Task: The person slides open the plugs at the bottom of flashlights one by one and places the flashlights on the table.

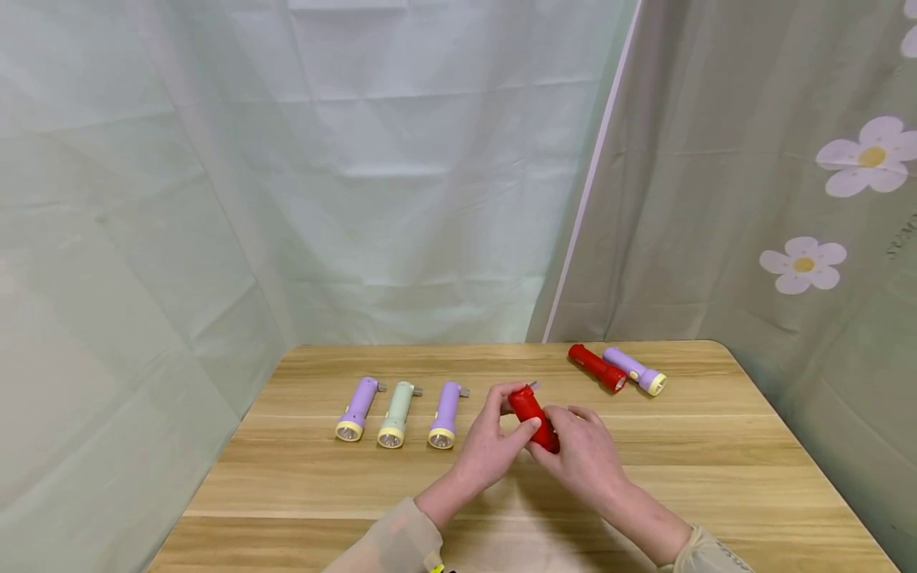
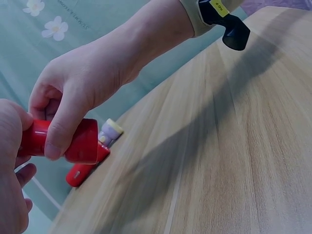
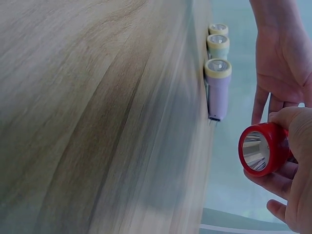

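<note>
The left hand (image 1: 494, 442) pinches the back of a shiny round red plastic flashlight (image 1: 528, 409), and the right hand (image 1: 586, 452) holds near its wide front, fingers bent, over the brown wooden table (image 1: 723, 458). Behind this flashlight is the table's far edge; both arms (image 1: 648, 517) reach in from its near side.

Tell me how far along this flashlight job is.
Looks done: the left purple flashlight, green flashlight and middle purple flashlight, lined up with prongs out. In hand: a red flashlight, held by the left hand and right hand, its prongs also out. Probably left: the far red flashlight and right purple flashlight, lying together, no prongs showing.
</note>
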A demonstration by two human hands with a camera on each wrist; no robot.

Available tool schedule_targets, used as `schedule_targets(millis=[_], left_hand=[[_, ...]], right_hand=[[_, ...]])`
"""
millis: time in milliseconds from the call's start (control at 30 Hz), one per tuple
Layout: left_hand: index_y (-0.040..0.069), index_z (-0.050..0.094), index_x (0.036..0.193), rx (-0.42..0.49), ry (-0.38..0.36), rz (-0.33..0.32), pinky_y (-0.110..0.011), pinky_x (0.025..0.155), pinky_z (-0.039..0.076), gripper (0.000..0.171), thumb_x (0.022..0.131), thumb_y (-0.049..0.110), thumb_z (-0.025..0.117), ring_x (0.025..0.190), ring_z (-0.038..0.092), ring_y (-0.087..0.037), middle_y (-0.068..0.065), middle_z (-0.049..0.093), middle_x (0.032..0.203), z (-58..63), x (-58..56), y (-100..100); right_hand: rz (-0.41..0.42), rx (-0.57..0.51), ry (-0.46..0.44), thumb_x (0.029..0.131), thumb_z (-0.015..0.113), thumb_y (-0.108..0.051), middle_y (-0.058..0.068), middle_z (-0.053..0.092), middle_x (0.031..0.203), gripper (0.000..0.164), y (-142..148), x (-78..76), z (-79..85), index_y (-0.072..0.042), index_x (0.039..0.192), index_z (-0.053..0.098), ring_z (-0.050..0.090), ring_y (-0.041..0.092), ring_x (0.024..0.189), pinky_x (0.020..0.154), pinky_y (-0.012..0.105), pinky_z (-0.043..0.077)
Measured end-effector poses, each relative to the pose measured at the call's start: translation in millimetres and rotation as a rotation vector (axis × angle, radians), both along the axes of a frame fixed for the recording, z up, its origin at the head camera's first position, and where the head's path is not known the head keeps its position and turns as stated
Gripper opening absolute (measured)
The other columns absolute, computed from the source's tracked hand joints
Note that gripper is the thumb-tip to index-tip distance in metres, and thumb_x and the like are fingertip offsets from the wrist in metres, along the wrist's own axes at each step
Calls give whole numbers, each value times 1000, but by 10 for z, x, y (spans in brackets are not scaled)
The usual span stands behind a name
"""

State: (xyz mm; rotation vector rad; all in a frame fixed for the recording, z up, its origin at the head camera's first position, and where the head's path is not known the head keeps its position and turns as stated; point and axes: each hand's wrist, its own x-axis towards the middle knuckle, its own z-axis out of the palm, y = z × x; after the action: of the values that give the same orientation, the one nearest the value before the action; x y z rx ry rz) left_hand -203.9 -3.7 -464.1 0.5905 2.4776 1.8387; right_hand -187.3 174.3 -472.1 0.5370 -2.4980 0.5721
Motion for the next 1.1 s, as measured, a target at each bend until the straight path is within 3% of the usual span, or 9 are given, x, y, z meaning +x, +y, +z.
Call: schedule_targets(millis=[567, 867, 1100], left_hand=[[34, 45, 146, -10, -26, -5, -33, 79, 56, 53, 99, 33, 69, 117, 56, -19, 5, 59, 129, 21, -4, 20], [45, 45, 142, -20, -25, 6, -33, 81, 55, 51, 98, 34, 69, 117, 55, -16, 10, 59, 128, 35, -6, 32], [35, 47, 145, -41, 0, 10, -34, 78, 54, 51, 98, 36, 68, 113, 57, -16, 7, 61, 124, 35, -23, 38]], right_hand=[[-55, -66, -116, 80, 85, -35, -17, 59, 71, 34, -4, 8, 20, -15, 103, 69, 54, 0, 61, 99, 44, 46], [-76, -81, -151, 81, 84, -36, -15, 63, 74, 36, -12, 7, 13, -14, 105, 69, 58, 2, 64, 99, 46, 46], [-74, -97, -159, 82, 83, -36, -15, 61, 72, 35, -8, 18, 10, -13, 105, 69, 57, 2, 64, 99, 45, 46]])
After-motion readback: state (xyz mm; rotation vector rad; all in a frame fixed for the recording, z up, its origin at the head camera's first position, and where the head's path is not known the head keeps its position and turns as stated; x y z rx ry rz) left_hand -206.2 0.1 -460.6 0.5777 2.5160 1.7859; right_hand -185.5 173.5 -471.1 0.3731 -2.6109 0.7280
